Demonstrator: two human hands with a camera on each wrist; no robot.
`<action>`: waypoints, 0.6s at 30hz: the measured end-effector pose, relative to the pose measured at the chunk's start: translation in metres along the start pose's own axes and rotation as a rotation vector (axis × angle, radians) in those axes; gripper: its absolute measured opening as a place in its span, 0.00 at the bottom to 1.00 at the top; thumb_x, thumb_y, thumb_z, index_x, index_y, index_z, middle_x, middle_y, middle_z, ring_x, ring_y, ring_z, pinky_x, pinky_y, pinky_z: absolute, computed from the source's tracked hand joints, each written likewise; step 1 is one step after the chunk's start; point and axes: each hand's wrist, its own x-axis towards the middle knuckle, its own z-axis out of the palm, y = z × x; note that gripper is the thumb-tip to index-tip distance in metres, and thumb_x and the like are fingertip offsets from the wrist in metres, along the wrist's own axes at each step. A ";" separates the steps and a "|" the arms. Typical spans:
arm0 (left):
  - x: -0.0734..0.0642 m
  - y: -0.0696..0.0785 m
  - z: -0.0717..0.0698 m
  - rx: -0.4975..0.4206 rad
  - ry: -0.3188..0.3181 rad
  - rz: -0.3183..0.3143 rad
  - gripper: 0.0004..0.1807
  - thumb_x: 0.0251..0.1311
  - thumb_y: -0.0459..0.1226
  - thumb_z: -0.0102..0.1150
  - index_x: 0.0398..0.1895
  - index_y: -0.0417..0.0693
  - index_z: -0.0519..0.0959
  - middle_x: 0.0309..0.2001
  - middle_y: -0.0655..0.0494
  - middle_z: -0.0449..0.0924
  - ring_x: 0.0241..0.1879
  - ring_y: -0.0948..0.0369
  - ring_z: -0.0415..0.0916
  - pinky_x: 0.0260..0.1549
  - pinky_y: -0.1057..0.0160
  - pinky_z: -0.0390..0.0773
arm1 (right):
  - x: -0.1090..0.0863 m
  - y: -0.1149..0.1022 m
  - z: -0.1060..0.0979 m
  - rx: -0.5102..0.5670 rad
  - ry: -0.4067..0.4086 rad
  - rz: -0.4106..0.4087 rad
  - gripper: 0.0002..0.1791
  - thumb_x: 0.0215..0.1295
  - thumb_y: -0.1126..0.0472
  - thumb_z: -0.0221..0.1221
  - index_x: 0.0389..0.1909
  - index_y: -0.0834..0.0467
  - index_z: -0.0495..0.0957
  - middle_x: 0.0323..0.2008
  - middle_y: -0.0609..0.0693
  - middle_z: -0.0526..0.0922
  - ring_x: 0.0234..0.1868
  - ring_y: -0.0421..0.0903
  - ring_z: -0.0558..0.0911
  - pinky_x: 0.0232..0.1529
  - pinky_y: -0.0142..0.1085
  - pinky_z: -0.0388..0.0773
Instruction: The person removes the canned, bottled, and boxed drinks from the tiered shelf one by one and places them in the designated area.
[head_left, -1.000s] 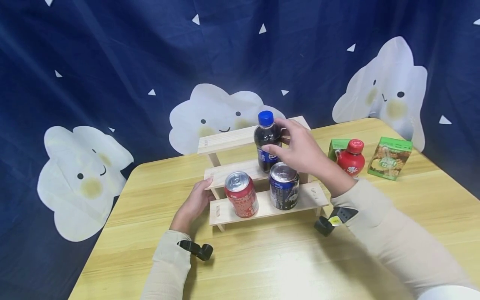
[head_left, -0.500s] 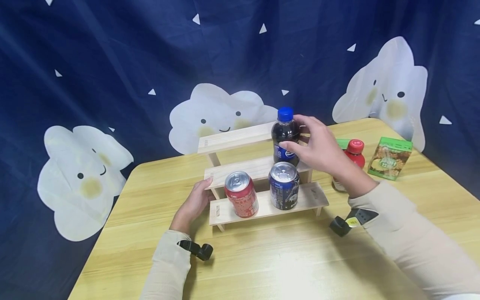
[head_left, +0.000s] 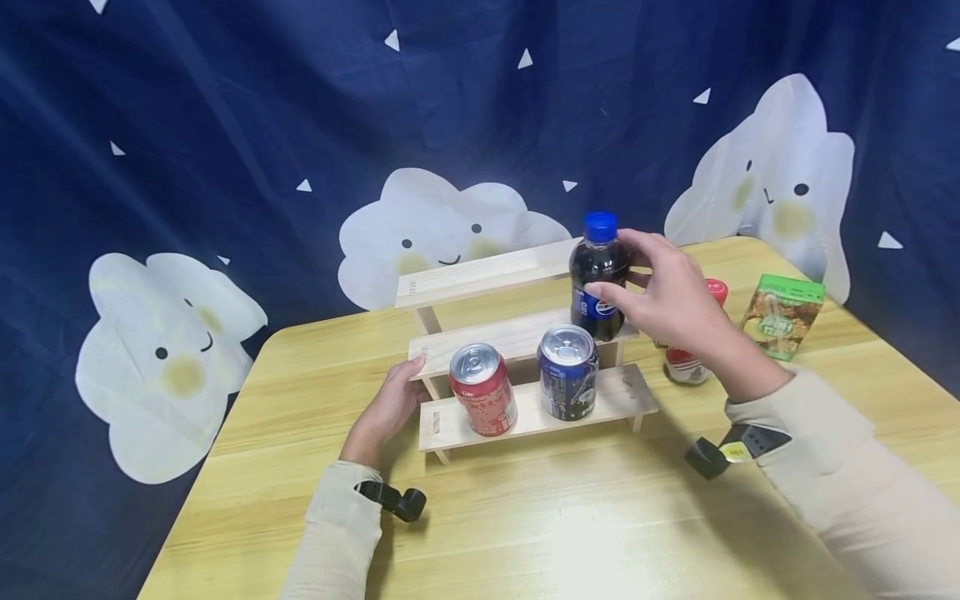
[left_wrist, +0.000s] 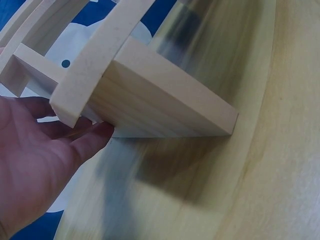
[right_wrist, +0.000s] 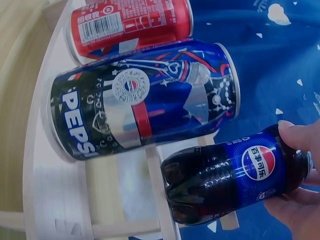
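Note:
A three-tier wooden display rack (head_left: 487, 337) stands on the table. At its left end my left hand (head_left: 390, 406) holds the middle tier; in the left wrist view the fingertips (left_wrist: 95, 140) touch the wooden side. My right hand (head_left: 670, 293) grips a Pepsi bottle (head_left: 600, 279) with a blue cap, thumb in front. The bottle is upright at the right end of the middle tier; whether its base touches the wood cannot be told. On the bottom tier stand a red Coke can (head_left: 483, 392) and a blue-black Pepsi can (head_left: 567, 375), seen close in the right wrist view.
Right of the rack, a red-capped bottle (head_left: 687, 367) is partly hidden by my right hand. Beside it stands a green and brown drink carton (head_left: 782, 315). A blue curtain (head_left: 300, 100) with white clouds hangs behind the table (head_left: 525, 533).
My right hand has carried the Pepsi bottle rightward along the middle tier, from behind the Pepsi can to the right end. The left hand, rack and both cans have stayed put.

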 end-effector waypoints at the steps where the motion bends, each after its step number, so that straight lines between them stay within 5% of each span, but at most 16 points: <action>1: 0.000 0.000 0.000 0.000 0.000 0.000 0.28 0.68 0.41 0.28 0.60 0.27 0.62 0.43 0.62 0.76 0.46 0.63 0.75 0.49 0.58 0.73 | -0.001 0.001 -0.001 -0.002 0.004 -0.002 0.37 0.55 0.57 0.67 0.64 0.62 0.64 0.58 0.60 0.70 0.57 0.58 0.74 0.52 0.50 0.74; 18: 0.000 -0.001 -0.001 0.020 0.009 -0.010 0.29 0.68 0.42 0.29 0.61 0.26 0.61 0.45 0.59 0.75 0.46 0.62 0.75 0.50 0.58 0.72 | -0.021 0.012 -0.027 -0.040 0.052 -0.029 0.36 0.53 0.55 0.68 0.62 0.62 0.67 0.54 0.60 0.74 0.52 0.59 0.78 0.46 0.41 0.76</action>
